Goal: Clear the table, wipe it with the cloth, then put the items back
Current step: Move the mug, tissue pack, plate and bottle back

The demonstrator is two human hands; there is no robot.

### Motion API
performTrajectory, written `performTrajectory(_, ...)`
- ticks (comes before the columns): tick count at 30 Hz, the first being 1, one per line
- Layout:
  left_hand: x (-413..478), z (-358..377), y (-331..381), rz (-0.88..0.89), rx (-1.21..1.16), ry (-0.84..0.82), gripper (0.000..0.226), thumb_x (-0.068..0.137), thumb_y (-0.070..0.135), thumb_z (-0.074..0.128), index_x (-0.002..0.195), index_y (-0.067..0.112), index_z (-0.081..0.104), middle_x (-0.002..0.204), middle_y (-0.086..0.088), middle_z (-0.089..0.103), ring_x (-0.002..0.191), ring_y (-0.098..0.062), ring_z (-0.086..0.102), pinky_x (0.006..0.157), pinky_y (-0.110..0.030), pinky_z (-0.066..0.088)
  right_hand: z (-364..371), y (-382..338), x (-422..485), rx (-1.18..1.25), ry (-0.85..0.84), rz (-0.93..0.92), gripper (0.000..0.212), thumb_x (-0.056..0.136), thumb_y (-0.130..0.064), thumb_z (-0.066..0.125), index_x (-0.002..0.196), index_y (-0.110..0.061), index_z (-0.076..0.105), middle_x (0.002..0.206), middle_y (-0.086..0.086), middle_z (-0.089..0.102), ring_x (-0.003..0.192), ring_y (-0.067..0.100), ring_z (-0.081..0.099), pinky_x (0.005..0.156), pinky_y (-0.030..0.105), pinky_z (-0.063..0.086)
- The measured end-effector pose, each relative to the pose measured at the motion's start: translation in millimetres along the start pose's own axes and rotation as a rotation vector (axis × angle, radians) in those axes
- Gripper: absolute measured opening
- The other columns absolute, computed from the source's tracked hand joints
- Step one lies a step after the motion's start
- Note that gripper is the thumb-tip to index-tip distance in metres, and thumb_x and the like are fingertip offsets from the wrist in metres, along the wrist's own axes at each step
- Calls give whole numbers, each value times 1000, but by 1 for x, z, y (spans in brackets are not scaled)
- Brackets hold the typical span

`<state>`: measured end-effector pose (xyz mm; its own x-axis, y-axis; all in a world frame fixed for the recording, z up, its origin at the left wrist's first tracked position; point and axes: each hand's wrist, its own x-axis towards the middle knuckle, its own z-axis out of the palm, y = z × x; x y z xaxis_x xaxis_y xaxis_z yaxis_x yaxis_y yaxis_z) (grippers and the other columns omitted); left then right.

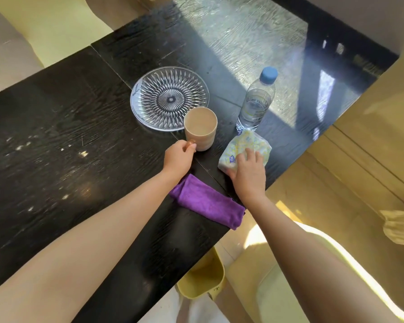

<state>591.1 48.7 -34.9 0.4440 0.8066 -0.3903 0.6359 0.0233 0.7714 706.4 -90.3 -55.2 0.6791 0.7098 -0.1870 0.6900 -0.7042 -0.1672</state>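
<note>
On the dark wooden table (56, 136) stands a beige mug (200, 128); my left hand (178, 157) is closed around its handle. My right hand (247, 171) lies on a floral tissue pack (245, 145) near the table's right edge, fingers curled over it. A folded purple cloth (208, 201) lies between my forearms at the near edge, partly under my left wrist. A clear patterned glass plate (169, 97) rests just behind the mug. To the right of the plate, a water bottle with a blue cap (257, 103) stands upright.
The table's right edge runs diagonally close to the tissue pack and cloth. A yellow chair (278, 287) and a yellow bin-like container (203, 283) sit below that edge. Sunlight glares on the far tabletop. White specks dot the table's left part.
</note>
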Motion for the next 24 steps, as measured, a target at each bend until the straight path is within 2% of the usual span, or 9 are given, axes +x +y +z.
performTrajectory(5, -7, -11, -9, 22, 48, 7, 24, 93, 27, 51, 90, 8, 66, 90, -5, 66, 84, -18, 57, 73, -30, 42, 4, 14, -15, 132, 56, -101, 18, 92, -14, 52, 97, 1, 60, 115, 13, 60, 128, 35, 37, 95, 44, 43)
performTrajectory(8, -15, -14, -12, 20, 7, 9, 19, 92, 27, 52, 90, 14, 65, 90, -2, 68, 82, -14, 59, 75, -30, 46, -1, 19, -23, 191, 109, -159, 10, 87, -5, 55, 84, 3, 60, 99, 14, 64, 111, 33, 51, 77, 43, 49)
performTrajectory(10, -21, -18, -13, 15, -50, 17, 18, 92, 26, 54, 91, 13, 66, 88, -1, 68, 88, -19, 63, 85, -38, 52, -6, 22, -28, 230, 152, -199, 8, 85, -3, 58, 81, 4, 60, 93, 15, 64, 100, 32, 55, 69, 39, 48)
performTrajectory(13, -32, -29, -15, 5, -101, 19, 13, 92, 22, 54, 89, 16, 66, 84, 3, 66, 96, -24, 65, 94, -47, 50, -17, 22, -36, 294, 197, -242, 11, 83, -5, 59, 87, 6, 61, 96, 16, 65, 93, 33, 58, 70, 39, 49)
performTrajectory(18, -63, -64, -24, -2, -182, 80, 18, 93, 19, 54, 79, 27, 63, 85, 4, 66, 100, -25, 65, 95, -46, 50, -35, 5, -42, 373, 227, -391, 14, 84, -6, 63, 87, 7, 62, 96, 16, 67, 89, 34, 61, 71, 40, 51)
performTrajectory(24, -116, -135, -58, -81, -229, 220, 16, 95, 17, 52, 103, 12, 65, 105, -8, 66, 102, -20, 63, 95, -36, 50, -44, -48, -57, 361, 127, -602, 13, 85, -4, 60, 89, 8, 62, 104, 19, 66, 96, 37, 61, 78, 43, 50)
